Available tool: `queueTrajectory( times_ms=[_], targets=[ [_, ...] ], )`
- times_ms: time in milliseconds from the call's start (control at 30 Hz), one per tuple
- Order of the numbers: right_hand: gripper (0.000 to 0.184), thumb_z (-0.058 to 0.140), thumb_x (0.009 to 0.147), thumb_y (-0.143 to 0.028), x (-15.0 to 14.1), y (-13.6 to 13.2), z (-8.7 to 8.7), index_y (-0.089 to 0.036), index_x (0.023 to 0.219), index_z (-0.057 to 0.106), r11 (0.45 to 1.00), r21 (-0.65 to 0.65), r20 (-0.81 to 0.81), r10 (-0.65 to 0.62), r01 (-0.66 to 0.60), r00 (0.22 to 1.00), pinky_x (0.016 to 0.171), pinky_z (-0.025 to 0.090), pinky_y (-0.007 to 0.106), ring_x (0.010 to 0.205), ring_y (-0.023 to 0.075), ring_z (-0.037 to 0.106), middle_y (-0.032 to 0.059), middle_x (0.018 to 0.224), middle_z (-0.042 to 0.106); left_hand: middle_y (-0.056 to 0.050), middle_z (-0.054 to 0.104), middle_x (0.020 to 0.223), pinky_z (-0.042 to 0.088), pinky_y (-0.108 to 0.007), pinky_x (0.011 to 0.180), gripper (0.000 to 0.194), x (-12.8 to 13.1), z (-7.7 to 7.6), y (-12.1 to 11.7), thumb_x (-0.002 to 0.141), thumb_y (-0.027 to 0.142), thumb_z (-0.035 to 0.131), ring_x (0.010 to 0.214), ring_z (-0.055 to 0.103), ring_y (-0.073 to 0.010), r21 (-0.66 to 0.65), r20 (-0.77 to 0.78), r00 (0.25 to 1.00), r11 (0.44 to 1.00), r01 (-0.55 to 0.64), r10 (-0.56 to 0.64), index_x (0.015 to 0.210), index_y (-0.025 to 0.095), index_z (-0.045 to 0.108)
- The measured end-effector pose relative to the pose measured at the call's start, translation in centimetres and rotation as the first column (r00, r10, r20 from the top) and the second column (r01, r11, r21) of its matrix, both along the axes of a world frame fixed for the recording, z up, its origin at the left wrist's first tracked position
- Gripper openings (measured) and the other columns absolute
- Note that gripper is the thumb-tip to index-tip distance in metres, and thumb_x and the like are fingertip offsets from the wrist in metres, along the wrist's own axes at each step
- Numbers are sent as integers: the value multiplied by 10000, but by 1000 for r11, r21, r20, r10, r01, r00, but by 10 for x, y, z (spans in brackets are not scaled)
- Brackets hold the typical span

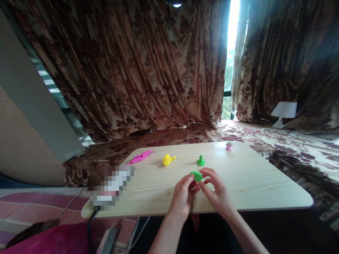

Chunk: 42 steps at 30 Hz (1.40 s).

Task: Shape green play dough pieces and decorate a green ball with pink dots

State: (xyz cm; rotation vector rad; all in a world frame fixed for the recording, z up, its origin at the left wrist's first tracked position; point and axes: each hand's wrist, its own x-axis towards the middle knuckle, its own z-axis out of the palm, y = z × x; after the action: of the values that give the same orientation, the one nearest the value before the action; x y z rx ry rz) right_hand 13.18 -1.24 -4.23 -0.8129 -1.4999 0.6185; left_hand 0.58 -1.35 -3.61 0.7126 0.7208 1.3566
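A flattened piece of bright green modelling clay (196,176) is held above the near part of the table. My left hand (182,194) pinches its left side between thumb and fingers. At its right edge, the thumb and index finger of my right hand (217,190) close around it, the other fingers curled. Just beyond my hands, a green clay piece with an upright stub on a round base (201,161) stands on the table. Further left lie a knobbly yellow clay lump (167,160) and a long, uneven magenta clay strip (141,157).
The pale wooden table (251,183) has rounded corners. A small pink and green item (229,146) sits at its far right; a blurred-out object (112,187) covers the left end. Behind are floral curtains (159,70) and a white lamp (284,110). A power strip (108,240) lies below left.
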Motion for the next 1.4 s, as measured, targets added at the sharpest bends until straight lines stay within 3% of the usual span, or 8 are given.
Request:
queueTrajectory(
  times_ms=[100, 200, 433, 900, 1033, 1167, 1400],
  targets=[
    [302, 494, 846, -357, 4, 4, 1, -221, 1110, 549, 966, -219, -97, 118, -137, 988, 711, 493, 304, 899, 197, 571, 66, 1044, 597, -9, 675, 790, 463, -232, 668, 183, -2, -1, 0, 680, 271, 686, 631, 580, -82, 4, 36, 999, 1000, 8, -9, 830, 169, 668],
    [293, 443, 872, -402, 6, 7, 1, -182, 833, 633, 936, -305, -90, 153, -174, 984, 648, 464, 258, 729, 161, 568, 13, 742, 607, -23, 682, 800, 462, -228, 695, 163, 0, -1, -2, 675, 231, 696, 665, 589, -88, 28, 61, 998, 999, 31, -33, 815, 149, 679],
    [291, 511, 830, -424, 5, 8, 1, -162, 757, 616, 925, -308, -137, 187, -221, 973, 649, 436, 240, 668, 135, 541, -8, 687, 591, -53, 687, 841, 457, -245, 719, 181, 3, 3, -6, 700, 275, 676, 755, 601, -125, 90, 17, 997, 993, 73, -75, 804, 128, 689],
    [289, 511, 830, -411, 6, 7, 0, -168, 718, 620, 885, -323, -267, 256, -336, 929, 682, 439, 260, 675, 146, 540, -1, 678, 593, -64, 687, 895, 467, -248, 757, 142, -1, -3, -2, 788, 206, 585, 814, 618, -136, 63, 124, 972, 979, 194, -200, 866, 115, 662],
    [274, 535, 827, -375, 7, 5, -1, -158, 682, 616, 867, -338, -287, 275, -366, 918, 633, 418, 235, 624, 124, 512, -12, 635, 569, -90, 680, 946, 475, -296, 808, 171, -1, -1, -2, 797, 222, 574, 853, 626, -167, 50, 151, 955, 967, 252, -256, 888, 104, 659],
    [262, 539, 828, -364, 8, 5, -3, -157, 690, 620, 856, -353, -322, 269, -379, 908, 632, 412, 234, 620, 121, 507, -14, 618, 557, -98, 678, 954, 462, -327, 867, 181, -1, 1, -2, 808, 228, 559, 844, 631, -165, 60, 185, 940, 958, 280, -286, 891, 98, 653],
    [245, 560, 815, -373, 7, 11, -10, -164, 706, 626, 849, -353, -381, 254, -394, 889, 643, 408, 246, 628, 126, 499, -12, 617, 545, -107, 683, 921, 481, -313, 814, 189, 0, -1, -2, 807, 237, 564, 783, 639, -166, 62, 173, 943, 958, 279, -286, 892, 85, 636]
  ],
)
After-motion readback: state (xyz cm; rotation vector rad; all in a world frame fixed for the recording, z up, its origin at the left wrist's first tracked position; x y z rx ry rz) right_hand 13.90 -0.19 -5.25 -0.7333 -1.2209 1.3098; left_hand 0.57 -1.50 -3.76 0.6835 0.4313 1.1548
